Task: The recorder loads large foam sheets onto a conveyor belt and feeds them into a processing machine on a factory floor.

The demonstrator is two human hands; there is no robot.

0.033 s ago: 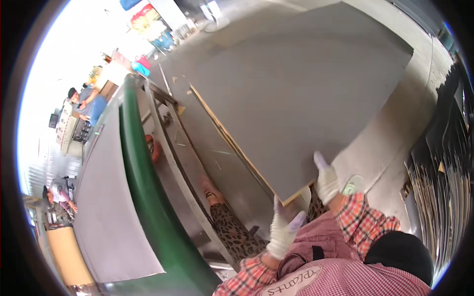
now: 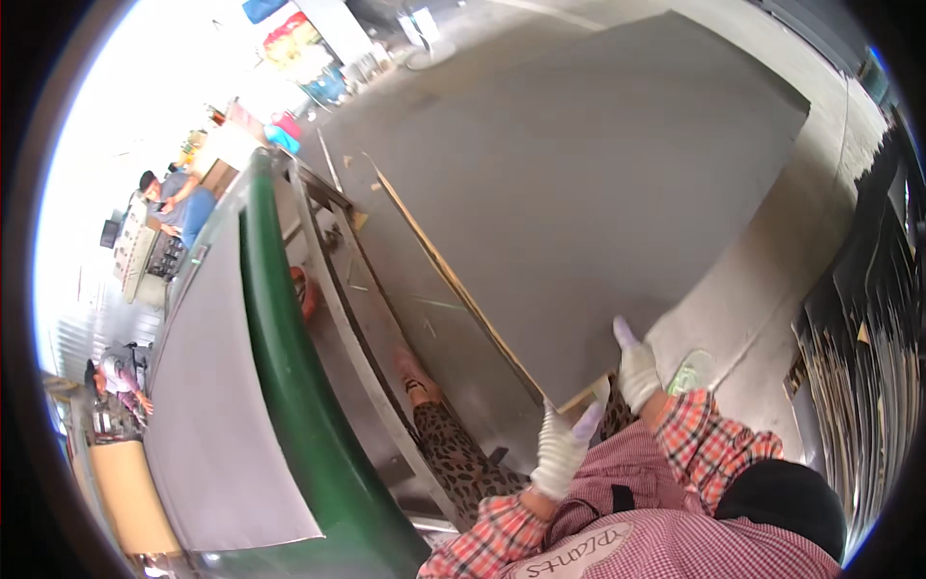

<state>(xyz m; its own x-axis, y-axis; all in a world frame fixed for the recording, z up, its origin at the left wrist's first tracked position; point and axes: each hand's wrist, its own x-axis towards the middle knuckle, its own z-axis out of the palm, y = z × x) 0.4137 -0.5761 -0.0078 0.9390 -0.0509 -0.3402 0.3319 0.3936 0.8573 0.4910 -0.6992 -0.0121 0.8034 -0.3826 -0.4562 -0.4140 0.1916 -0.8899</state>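
Shifted slightly, the broad tan-edged sheet (image 2: 598, 203) looks dull grey.

The grey sheet (image 2: 588, 203) probably hides some fingers of both hands (image 2: 639, 374); the right rim crops the dark stack (image 2: 858, 386).

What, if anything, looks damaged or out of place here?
The stack at the right: its edges look jagged and uneven, while those of the sheet run much straighter. A small yellowish scrap also lies loose by the frame's far end.
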